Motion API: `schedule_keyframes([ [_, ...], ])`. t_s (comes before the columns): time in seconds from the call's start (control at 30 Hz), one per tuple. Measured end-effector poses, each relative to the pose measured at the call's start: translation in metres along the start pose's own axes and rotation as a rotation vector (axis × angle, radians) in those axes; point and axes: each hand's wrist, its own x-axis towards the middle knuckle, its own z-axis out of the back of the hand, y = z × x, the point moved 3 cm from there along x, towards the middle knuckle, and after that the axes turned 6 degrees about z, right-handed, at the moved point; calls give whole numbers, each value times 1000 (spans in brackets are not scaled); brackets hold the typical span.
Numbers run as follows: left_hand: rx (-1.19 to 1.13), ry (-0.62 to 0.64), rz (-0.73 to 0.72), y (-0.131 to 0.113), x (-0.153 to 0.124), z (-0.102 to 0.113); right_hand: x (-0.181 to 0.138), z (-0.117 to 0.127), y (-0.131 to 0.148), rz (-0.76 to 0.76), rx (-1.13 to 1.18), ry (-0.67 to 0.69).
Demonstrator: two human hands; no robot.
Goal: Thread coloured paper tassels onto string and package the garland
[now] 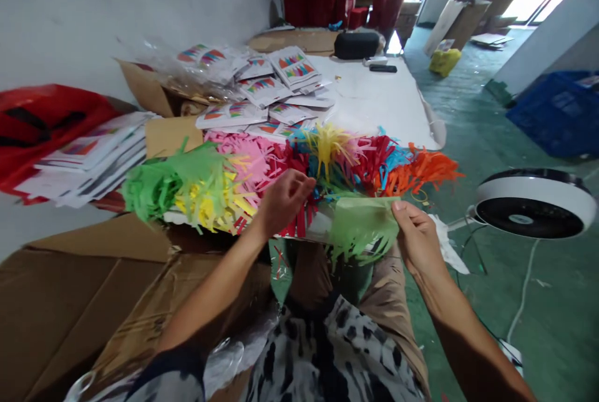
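My right hand pinches the top right corner of a light green tissue paper fringe, which hangs over the table's front edge with its cut strips down. My left hand is to the left of that sheet, apart from it, fingers curled together; whether anything is between the fingertips is hidden. Around and behind my left hand lie bunched tissue fringes: a green tassel, yellow strips, pink strips and dark red strips. An orange tassel lies at the right end of the row.
Printed white packets are heaped on the white table, with a black case behind. More packets lie at left beside a red bag. A cardboard box stands front left, a fan at right.
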Motion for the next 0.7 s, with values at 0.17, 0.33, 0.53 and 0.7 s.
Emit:
schedule_keyframes([
  [0.17,-530,337,208,6,-25,-82,-4,15,10,38,-99,20],
  [0.33,-403,-7,5,-9,-17,-66,-4,26,16,50,-207,227],
  [0.53,-504,658,19,-55,-15,-90,-7,12,40,66,-354,708],
  [0.7,-273,966,143,-38,-7,-109,0,18,50,-5,-379,856],
])
